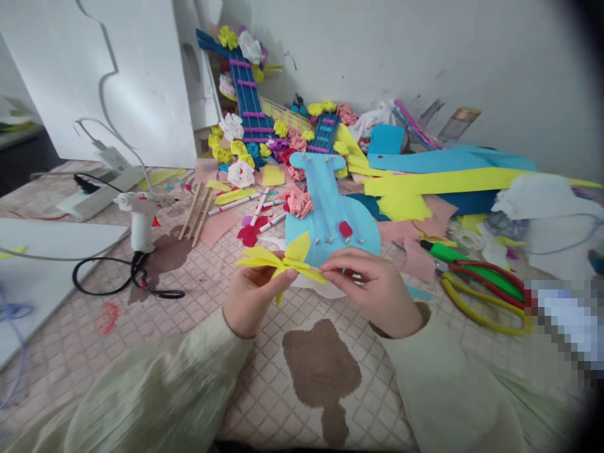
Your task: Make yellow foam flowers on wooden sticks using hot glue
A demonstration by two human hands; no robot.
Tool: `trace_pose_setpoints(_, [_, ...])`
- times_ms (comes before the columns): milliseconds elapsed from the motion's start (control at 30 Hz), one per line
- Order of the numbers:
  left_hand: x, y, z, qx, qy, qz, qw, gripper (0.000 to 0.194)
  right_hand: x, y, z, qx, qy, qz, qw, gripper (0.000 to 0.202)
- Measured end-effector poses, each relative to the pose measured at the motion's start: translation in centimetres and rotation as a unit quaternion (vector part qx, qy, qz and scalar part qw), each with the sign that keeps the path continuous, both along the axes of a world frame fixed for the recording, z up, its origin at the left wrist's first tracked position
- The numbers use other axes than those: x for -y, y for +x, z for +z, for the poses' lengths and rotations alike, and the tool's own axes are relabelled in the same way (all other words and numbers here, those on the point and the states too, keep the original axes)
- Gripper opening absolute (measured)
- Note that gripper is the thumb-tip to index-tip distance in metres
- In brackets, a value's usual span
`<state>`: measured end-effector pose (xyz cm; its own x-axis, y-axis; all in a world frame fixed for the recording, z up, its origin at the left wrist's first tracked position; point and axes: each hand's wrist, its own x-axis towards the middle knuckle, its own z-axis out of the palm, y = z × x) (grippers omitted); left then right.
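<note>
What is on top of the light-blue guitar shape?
The guitar shape bears a red patch and small pale pieces. The held yellow paper and right hand hide part of its lower edge.

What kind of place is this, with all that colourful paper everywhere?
It looks like a craft workspace, maybe a studio or classroom. You can tell from the hot glue gun, the light-blue guitar cutout and the crumpled paper flowers.

A loose, pale-green, apparently thin cloth left sleeve (155,384) and a matching right sleeve (448,377) are worn, the left visibly wrinkled.
</note>
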<state>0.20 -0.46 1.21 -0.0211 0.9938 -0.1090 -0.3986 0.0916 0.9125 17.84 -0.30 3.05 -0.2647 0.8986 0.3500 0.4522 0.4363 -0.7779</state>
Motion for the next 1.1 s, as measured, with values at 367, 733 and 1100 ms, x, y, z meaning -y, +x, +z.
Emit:
trace_pose_setpoints(367, [0.0, 0.0, 0.3, -0.021, 0.007, -0.001, 1.000, 0.023, 0.1, -0.2, -0.1, 0.024, 0.065, -0.003, 0.998, 0.011])
trace_pose_setpoints(733, [-0.2, 0.3, 0.2, 0.012, -0.004, 0.041, 0.999, 0.023, 0.0, 0.1, 0.3, 0.063, 0.130, 0.009, 0.989, 0.013])
trace_pose_setpoints(1100, [-0.2, 0.2, 0.4, 0.048, -0.014, 0.054, 0.997, 0.022, -0.5, 1.2, 1.3, 0.072, 0.128, 0.019, 0.989, 0.010])
